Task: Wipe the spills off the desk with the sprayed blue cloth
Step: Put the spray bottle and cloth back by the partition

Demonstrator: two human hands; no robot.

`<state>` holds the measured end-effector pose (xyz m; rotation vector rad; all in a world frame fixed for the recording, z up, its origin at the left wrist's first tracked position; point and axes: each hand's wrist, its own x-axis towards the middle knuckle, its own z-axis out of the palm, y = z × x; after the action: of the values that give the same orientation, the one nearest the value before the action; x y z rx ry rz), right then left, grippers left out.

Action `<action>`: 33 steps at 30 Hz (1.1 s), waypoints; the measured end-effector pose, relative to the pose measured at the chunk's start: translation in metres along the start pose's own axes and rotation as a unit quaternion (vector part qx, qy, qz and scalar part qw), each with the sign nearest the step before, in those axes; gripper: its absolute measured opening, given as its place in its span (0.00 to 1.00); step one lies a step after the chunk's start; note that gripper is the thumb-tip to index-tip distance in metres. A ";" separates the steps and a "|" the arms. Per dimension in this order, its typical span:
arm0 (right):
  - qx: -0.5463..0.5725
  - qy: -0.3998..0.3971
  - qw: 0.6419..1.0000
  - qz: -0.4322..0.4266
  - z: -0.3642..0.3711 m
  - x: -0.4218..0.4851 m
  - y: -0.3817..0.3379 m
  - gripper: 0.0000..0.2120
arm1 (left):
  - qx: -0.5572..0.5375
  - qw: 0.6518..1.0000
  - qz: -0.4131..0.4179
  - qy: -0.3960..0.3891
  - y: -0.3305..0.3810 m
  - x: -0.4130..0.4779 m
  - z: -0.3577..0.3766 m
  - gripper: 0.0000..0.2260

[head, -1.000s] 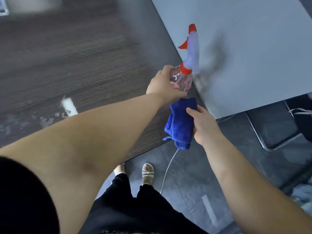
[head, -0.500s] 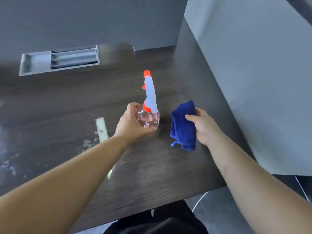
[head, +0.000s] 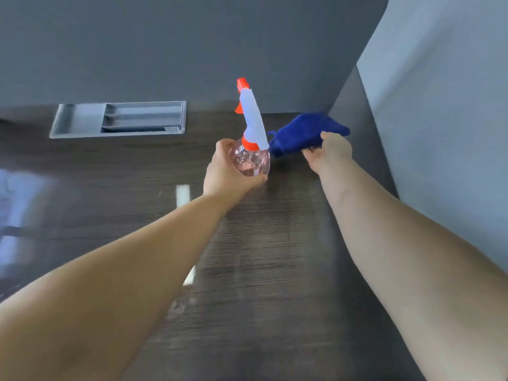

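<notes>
Blue cloth sits bunched at the far right of the desk, near the corner where the grey back partition meets the pale side panel. The right hand grips its right end, thumb on top and fingers curled underneath, with the arm stretched well forward along the right side of the desk. The cloth reaches leftward from the hand, its loose end just beside the neck of the spray bottle. Whether the cloth touches the wood cannot be told.

The left hand is wrapped round the clear, round body of the bottle, which stands upright with its white and orange trigger head pointing up and away. This arm also extends straight out, crossing the desk from the lower left.

A white streak lies on the dark wood just left of the left wrist, and paler smears show nearer the person. A grey recessed tray is set into the desk at the back left.

Compared with half a second ago, the cloth no longer hangs down from the right hand at mid-desk; it now lies sideways, further back and closer to the bottle. The left hand's grip on the bottle is unchanged.
</notes>
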<state>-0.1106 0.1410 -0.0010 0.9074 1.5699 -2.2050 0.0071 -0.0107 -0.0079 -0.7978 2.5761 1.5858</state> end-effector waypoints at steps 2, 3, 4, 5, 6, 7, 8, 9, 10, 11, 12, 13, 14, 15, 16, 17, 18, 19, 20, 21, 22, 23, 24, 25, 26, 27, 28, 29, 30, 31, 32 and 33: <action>-0.069 0.044 0.997 -0.007 -0.006 0.010 0.010 0.21 | 0.010 1.000 -0.006 0.006 -0.002 0.009 0.001 0.34; -0.114 0.082 0.990 -0.028 -0.011 0.013 0.017 0.22 | 0.012 1.000 -0.010 0.007 -0.004 0.013 0.001 0.35; -0.175 0.123 0.975 -0.066 -0.015 0.013 0.023 0.23 | 0.012 1.000 -0.017 0.009 -0.007 0.015 0.001 0.36; -0.255 0.147 0.947 -0.126 -0.020 0.010 0.030 0.23 | 0.012 1.000 -0.022 0.011 -0.008 0.015 0.002 0.36; -0.362 0.136 0.901 -0.198 -0.026 0.005 0.036 0.21 | 0.010 1.000 -0.025 0.011 -0.010 0.015 0.002 0.36; -0.472 0.090 0.833 -0.275 -0.032 0.004 0.042 0.19 | 0.005 0.999 -0.029 0.013 -0.011 0.015 0.003 0.36; -0.562 0.025 0.754 -0.340 -0.038 0.009 0.048 0.17 | 0.000 0.999 -0.032 0.014 -0.012 0.014 0.004 0.35; -0.624 -0.035 0.685 -0.376 -0.042 0.016 0.050 0.16 | -0.003 0.999 -0.033 0.015 -0.012 0.014 0.004 0.35; -0.668 -0.080 0.634 -0.381 -0.045 0.024 0.049 0.17 | -0.004 0.999 -0.033 0.017 -0.012 0.014 0.004 0.34; -0.699 -0.108 0.597 -0.380 -0.045 0.031 0.046 0.18 | -0.005 0.999 -0.034 0.019 -0.012 0.014 0.005 0.34; -0.726 -0.122 0.559 -0.382 -0.045 0.038 0.043 0.20 | -0.007 0.999 -0.035 0.021 -0.012 0.015 0.006 0.34; -0.751 -0.123 0.518 -0.390 -0.043 0.044 0.039 0.21 | -0.010 0.999 -0.038 0.025 -0.012 0.017 0.007 0.34; -0.773 -0.119 0.483 -0.393 -0.040 0.048 0.036 0.23 | -0.016 0.999 -0.043 0.028 -0.012 0.020 0.009 0.35; -0.790 -0.115 0.460 -0.388 -0.037 0.053 0.033 0.24 | -0.021 0.998 -0.048 0.032 -0.011 0.023 0.012 0.35; -0.801 -0.108 0.450 -0.380 -0.033 0.057 0.031 0.24 | -0.024 0.998 -0.051 0.036 -0.009 0.028 0.014 0.36; -0.807 -0.101 0.447 -0.372 -0.028 0.061 0.029 0.25 | -0.027 0.997 -0.051 0.042 -0.006 0.033 0.016 0.37; -0.812 -0.095 0.446 -0.365 -0.024 0.065 0.029 0.25 | -0.033 0.997 -0.051 0.051 -0.002 0.039 0.019 0.37; -0.815 -0.092 0.446 -0.359 -0.020 0.067 0.028 0.25 | -0.040 0.996 -0.050 0.058 0.003 0.044 0.021 0.37; -0.815 -0.091 0.445 -0.360 -0.019 0.070 0.027 0.25 | -0.047 0.996 -0.050 0.063 0.007 0.049 0.024 0.37; -0.814 -0.091 0.442 -0.366 -0.020 0.072 0.027 0.25 | -0.051 0.995 -0.050 0.066 0.012 0.054 0.027 0.37; -0.813 -0.094 0.437 -0.374 -0.023 0.073 0.026 0.25 | -0.054 0.995 -0.055 0.067 0.017 0.058 0.029 0.37; -0.811 -0.102 0.433 -0.380 -0.026 0.073 0.026 0.25 | -0.058 0.994 -0.060 0.069 0.021 0.062 0.032 0.37; -0.809 -0.109 0.432 -0.383 -0.028 0.074 0.025 0.25 | -0.064 0.994 -0.063 0.070 0.023 0.066 0.034 0.38; -0.806 -0.117 0.436 -0.381 -0.029 0.075 0.024 0.25 | -0.069 0.993 -0.066 0.071 0.025 0.068 0.037 0.39; -0.804 -0.126 0.444 -0.376 -0.029 0.075 0.025 0.25 | -0.073 0.992 -0.068 0.074 0.026 0.070 0.039 0.40; -0.801 -0.132 0.453 -0.368 -0.028 0.074 0.025 0.26 | -0.074 0.992 -0.070 0.079 0.027 0.071 0.041 0.41; -0.800 -0.135 0.462 -0.359 -0.027 0.074 0.025 0.26 | -0.073 0.991 -0.075 0.086 0.027 0.072 0.043 0.42; -0.799 -0.137 0.468 -0.351 -0.025 0.074 0.026 0.26 | -0.070 0.990 -0.078 0.097 0.028 0.073 0.044 0.41; -0.800 -0.139 0.470 -0.346 -0.025 0.075 0.027 0.27 | -0.071 0.988 -0.081 0.107 0.029 0.074 0.047 0.41; -0.802 -0.141 0.471 -0.341 -0.024 0.076 0.027 0.27 | -0.073 0.987 -0.088 0.115 0.030 0.074 0.050 0.40; -0.803 -0.144 0.470 -0.338 -0.024 0.076 0.028 0.27 | -0.078 0.985 -0.092 0.122 0.032 0.075 0.052 0.40; -0.805 -0.147 0.469 -0.334 -0.024 0.076 0.027 0.27 | -0.084 0.983 -0.095 0.129 0.033 0.076 0.054 0.40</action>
<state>-0.1456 0.1630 -0.0748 -0.7530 2.7492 -0.0405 -0.0867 0.0153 -0.0270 -1.3024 2.4522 1.7608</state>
